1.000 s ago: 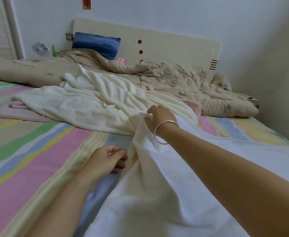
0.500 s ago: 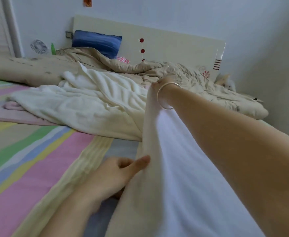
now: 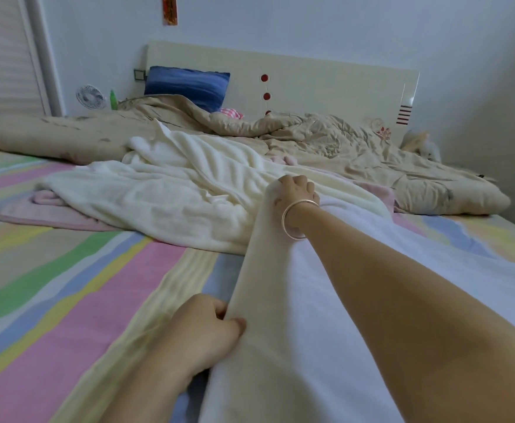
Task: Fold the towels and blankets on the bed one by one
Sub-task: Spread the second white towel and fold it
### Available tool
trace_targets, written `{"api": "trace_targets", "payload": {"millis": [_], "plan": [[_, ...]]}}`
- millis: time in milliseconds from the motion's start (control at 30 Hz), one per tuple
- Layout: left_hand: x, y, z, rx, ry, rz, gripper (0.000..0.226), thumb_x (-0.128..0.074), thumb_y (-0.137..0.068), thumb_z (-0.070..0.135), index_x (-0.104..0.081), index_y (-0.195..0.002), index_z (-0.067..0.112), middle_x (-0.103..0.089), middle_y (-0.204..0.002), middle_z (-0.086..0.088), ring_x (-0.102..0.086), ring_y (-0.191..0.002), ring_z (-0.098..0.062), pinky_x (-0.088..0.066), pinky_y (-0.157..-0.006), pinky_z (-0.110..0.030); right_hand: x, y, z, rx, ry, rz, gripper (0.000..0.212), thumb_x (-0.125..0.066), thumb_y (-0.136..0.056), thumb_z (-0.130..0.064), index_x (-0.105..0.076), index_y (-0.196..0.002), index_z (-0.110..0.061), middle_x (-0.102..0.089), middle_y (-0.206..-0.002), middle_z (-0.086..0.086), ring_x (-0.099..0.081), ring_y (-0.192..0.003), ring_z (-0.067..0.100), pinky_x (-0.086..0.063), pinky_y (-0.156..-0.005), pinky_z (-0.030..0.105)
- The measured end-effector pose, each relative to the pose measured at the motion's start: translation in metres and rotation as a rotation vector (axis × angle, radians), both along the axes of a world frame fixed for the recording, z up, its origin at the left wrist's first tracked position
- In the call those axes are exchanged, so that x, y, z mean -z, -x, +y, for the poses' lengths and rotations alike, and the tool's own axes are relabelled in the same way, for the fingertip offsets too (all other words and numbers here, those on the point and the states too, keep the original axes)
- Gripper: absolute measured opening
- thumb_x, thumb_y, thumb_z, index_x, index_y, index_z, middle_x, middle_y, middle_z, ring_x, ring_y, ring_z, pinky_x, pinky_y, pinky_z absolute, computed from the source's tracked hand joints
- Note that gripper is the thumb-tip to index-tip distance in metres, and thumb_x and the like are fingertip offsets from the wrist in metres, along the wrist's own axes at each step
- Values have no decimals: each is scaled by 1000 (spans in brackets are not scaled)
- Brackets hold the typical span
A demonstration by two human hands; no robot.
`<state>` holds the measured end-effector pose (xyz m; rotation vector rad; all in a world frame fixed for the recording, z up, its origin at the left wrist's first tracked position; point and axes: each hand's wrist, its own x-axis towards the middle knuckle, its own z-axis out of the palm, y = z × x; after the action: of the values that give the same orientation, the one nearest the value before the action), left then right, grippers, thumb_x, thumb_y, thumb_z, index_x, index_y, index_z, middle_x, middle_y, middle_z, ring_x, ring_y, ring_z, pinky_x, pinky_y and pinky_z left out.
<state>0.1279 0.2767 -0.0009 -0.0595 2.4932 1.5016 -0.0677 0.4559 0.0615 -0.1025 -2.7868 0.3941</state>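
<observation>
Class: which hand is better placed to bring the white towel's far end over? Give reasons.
Likely right: the right hand grips the white towel at its far end; the left hand pinches the near edge.

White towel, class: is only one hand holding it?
No, the right hand holds the far end of the white towel while the left hand pinches its edge nearer the camera.

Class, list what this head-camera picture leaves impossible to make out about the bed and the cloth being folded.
Head view throughout:
- Thin white cloth: near end cut off by the bottom edge.
- Right hand: thumb hidden behind the cloth it grips.
- Flat pink towel: mostly covered by the cream fleece blanket.
- Pink checked item: mostly buried behind the beige quilt; unidentifiable.
</observation>
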Motion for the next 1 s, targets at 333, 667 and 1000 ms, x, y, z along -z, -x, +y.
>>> {"api": "trace_targets", "payload": {"millis": [333, 667, 1000], "plan": [[1, 1, 1, -15, 61, 33, 20, -64, -89, 27, -76, -78, 15, -75, -72, 3, -72, -73, -16, -57, -79, -37, -29, 14, 7, 34, -17, 106, 40, -44, -91, -8, -55, -129, -15, -54, -128, 11, -49, -118, 32, -41, -87, 35], [0, -1, 1, -18, 175, 91, 35, -59, -69, 40, -61, -64, 5, -59, -57, -4, -54, -54, -22, -38, -53, -28, -12, 1, 30, 230, -342, 42, 50, -54, -92, -40, -46, -133, -10, -53, -129, 10, -44, -123, 29, -35, -98, 38], [-77, -72, 38, 46, 679, 913, 115, -80, -71, 40, -6, -156, 16, -10, -161, -11, -19, -146, -31, -29, -113, -43, -16, -276, 2, -275, -138, 233, 11, -65, -86, -27, -69, -93, -19, -61, -91, 1, -58, -86, 24, -35, -61, 31]]}}
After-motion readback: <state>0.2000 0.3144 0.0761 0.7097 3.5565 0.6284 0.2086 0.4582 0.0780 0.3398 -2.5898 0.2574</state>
